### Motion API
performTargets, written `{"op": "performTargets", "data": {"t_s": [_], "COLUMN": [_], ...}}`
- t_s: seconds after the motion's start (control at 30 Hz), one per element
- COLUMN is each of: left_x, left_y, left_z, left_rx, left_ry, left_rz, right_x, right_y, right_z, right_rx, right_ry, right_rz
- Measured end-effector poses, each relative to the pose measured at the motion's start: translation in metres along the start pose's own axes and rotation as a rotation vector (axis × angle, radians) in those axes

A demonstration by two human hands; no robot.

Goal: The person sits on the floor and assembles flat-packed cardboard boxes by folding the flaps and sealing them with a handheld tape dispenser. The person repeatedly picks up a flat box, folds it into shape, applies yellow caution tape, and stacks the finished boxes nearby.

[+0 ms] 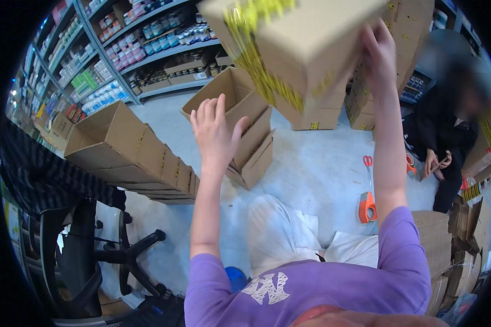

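Note:
A large cardboard box (311,49) with yellow and black tape is raised high in front of me, slightly blurred. My right hand (380,57) grips its right side, arm stretched out. Fingers spread, my left hand (215,131) is apart from that box and holds nothing. Behind the left hand stand an open-topped cardboard box (223,90) and other open boxes, partly hidden by the hand and forearm. On the floor nearer my knees lie red-handled scissors (369,162) and an orange tape dispenser (367,208).
A row of nested open boxes (131,158) extends at left, beside a wheeled office chair (128,253). Shelves (163,49) of bottles line the back. A person in dark clothes (442,131) sits at right, near flattened cardboard (433,237). Another person's striped sleeve (54,169) shows at left.

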State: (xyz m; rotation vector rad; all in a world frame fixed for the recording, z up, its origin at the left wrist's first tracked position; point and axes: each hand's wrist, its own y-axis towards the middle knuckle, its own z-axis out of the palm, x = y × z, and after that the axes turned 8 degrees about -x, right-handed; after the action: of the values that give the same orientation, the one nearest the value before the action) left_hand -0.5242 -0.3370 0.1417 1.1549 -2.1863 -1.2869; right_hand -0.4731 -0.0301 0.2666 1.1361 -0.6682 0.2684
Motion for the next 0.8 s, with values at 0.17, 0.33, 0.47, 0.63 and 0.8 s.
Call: {"op": "performTargets", "data": {"t_s": [0.17,0.33,0.47,0.63,0.8], "left_x": [0.054,0.085,0.089,0.099,0.089], "left_y": [0.003,-0.009,-0.015,-0.022,-0.013], "left_z": [0.038,0.004,-0.013,0.007,-0.003], "left_rx": [0.299,0.275,0.263,0.103,0.271], "left_ry": [-0.145,-0.269,-0.378,-0.544,-0.509], "left_rz": [0.043,0.18,0.136,0.244,0.284], "right_x": [-0.106,-0.102,-0.076,-0.068,-0.078], "right_y": [0.09,0.059,0.053,0.048,0.039], "right_z": [0.105,0.166,0.169,0.174,0.19], "right_rx": [0.133,0.513,0.624,0.661,0.502], "right_ry": [0.276,-0.111,-0.315,-0.509,-0.626], "right_rz": [0.063,-0.166,-0.354,-0.548,-0.555]}}
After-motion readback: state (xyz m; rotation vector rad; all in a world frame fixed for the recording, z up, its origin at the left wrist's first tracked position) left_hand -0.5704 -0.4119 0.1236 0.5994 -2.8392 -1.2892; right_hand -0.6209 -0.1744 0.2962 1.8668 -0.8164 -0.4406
